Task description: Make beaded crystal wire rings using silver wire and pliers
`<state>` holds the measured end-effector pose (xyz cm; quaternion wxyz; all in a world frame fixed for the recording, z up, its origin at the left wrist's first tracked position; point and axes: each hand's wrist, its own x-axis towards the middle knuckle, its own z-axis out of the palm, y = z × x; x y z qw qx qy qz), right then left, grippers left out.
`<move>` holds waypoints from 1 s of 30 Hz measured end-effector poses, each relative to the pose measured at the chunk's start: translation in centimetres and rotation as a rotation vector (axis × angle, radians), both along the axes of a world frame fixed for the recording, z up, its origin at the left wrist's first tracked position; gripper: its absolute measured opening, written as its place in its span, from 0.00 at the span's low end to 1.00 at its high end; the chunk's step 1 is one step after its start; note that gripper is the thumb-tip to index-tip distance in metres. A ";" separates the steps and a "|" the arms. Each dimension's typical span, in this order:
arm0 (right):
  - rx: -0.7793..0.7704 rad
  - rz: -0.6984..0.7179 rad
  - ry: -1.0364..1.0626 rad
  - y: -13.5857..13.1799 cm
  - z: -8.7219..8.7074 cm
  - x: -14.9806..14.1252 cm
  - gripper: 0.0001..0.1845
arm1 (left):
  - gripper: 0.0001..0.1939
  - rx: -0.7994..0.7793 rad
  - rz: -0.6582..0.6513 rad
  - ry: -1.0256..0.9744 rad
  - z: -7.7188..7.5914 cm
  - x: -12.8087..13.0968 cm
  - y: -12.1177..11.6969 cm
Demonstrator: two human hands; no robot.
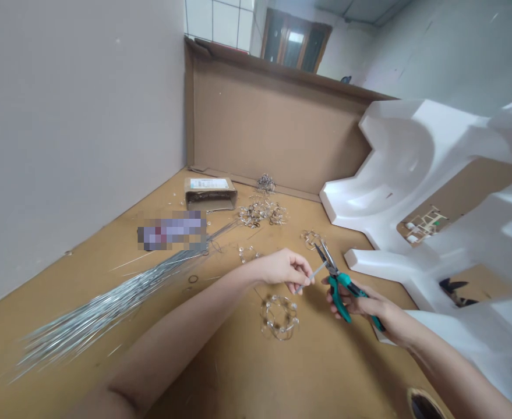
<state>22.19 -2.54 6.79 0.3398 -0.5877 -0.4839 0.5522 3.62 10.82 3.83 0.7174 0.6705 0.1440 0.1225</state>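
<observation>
Tabletop [325, 372] | left hand [287, 269] — pinching one wire [319, 270] | right hand [371, 302] — gripping one pair of pliers [335, 292]

Appears as a flat, tan-coloured tabletop [325, 366]. Carries a long bundle of thin silvery metal wires [120, 305], a small open brown cardboard box [211, 196], also tangled clusters of bent silvery wire [260, 214]. Bears, nearer, a round ring of bent silvery wire [297, 320].
</observation>
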 end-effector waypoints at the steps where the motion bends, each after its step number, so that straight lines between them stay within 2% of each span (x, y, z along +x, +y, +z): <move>1: 0.000 0.010 -0.014 0.0 0.0 0.0 0.32 | 0.09 0.002 0.000 -0.001 0.0 0.0 0.0; 13: -0.018 0.016 0.002 -0.1 -0.5 0.4 0.21 | 0.08 0.007 -0.059 -0.029 -0.6 0.1 0.3; 19: 0.020 0.006 -0.195 0.1 -0.2 -0.2 0.11 | 0.08 -0.007 -0.079 -0.020 -0.1 -0.2 0.1; 23: 0.021 0.028 -0.358 0.2 -0.7 -0.4 0.05 | 0.09 -0.010 -0.104 0.001 -0.4 -0.1 -0.1; 27: 0.032 -0.018 -0.381 0.4 -1.4 -0.5 0.04 | 0.09 -0.017 -0.108 0.014 -0.7 0.2 -0.3; 30: 0.044 -0.046 -0.284 0.4 -1.6 -0.6 0.08 | 0.10 -0.034 -0.099 0.014 -0.8 0.3 -0.4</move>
